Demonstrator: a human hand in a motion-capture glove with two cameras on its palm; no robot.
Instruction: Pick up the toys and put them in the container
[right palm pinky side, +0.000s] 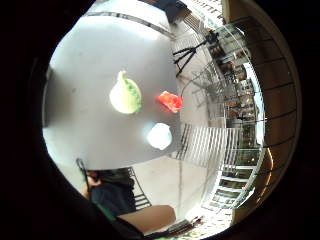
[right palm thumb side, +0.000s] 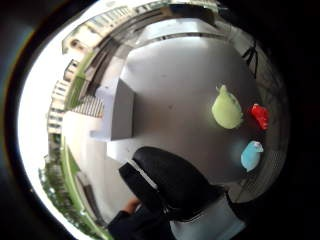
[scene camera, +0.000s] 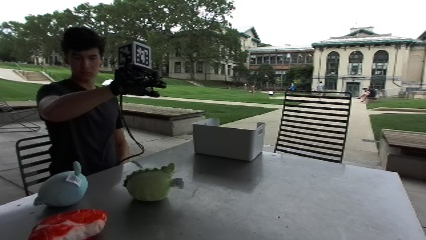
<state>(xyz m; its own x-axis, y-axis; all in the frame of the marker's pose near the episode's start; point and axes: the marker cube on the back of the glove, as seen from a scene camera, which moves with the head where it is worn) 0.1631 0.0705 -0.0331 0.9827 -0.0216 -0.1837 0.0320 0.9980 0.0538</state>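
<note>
At the upper left of the outside view, we see the black-gloved right hand (scene camera: 135, 80) raised well above the worktop (scene camera: 279, 200), far from every toy. It carries nothing that we can see, but whether its fingers are spread or curled we cannot tell.

We judge the task barely begun: all three toys sit on the grey, smooth, slightly reflective worktop at the lower left, and the white rectangular plastic container (scene camera: 228, 139) stands apart near the frame's centre, open-topped. The next move calls for lowering the hand to one toy.

The round pale-green plush toy (scene camera: 151, 183) looks soft, with small fins; the pale-blue plush toy (scene camera: 62, 188) beside it is rounded, with an upright fin. The red-and-white plush toy (scene camera: 68, 224) lies flat and elongated at the bottom-left corner.
</note>
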